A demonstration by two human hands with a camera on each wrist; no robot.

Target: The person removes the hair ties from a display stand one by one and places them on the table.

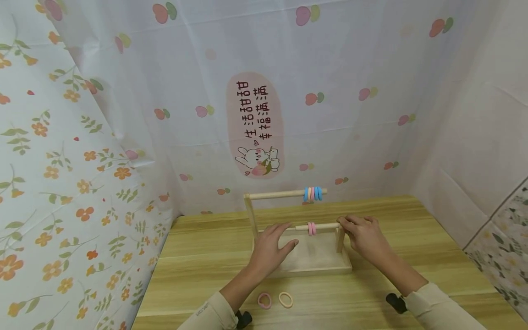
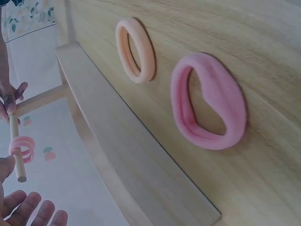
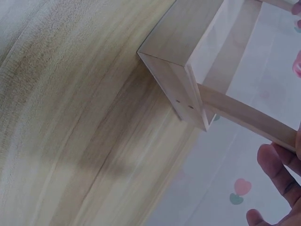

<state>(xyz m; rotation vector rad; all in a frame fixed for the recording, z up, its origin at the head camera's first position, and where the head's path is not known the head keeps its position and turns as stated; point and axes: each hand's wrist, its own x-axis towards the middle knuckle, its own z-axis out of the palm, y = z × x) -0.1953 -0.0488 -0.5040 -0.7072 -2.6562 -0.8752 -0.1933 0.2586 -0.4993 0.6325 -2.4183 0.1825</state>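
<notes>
A wooden two-tier stand (image 1: 313, 271) with a tray base holds hair ties on its rods. Two pink hair ties (image 1: 312, 228) hang around the lower rod. The left hand (image 1: 267, 250) is beside that rod's free end, fingers spread; in the left wrist view its thumb (image 2: 5, 168) is close to the pink ties, contact unclear. Gripping the top of the short post (image 1: 340, 239) is the right hand (image 1: 366, 234), its fingers partly cut off in the right wrist view. Several blue, pink and beige hair ties (image 1: 312, 194) circle the upper rod (image 1: 276, 195).
On the table in front of the stand lie a loose pink hair tie (image 2: 230, 103) and a beige hair tie (image 2: 146, 52). The wood-grain table (image 1: 198, 261) meets a patterned cloth backdrop (image 1: 350, 151) behind and at the sides.
</notes>
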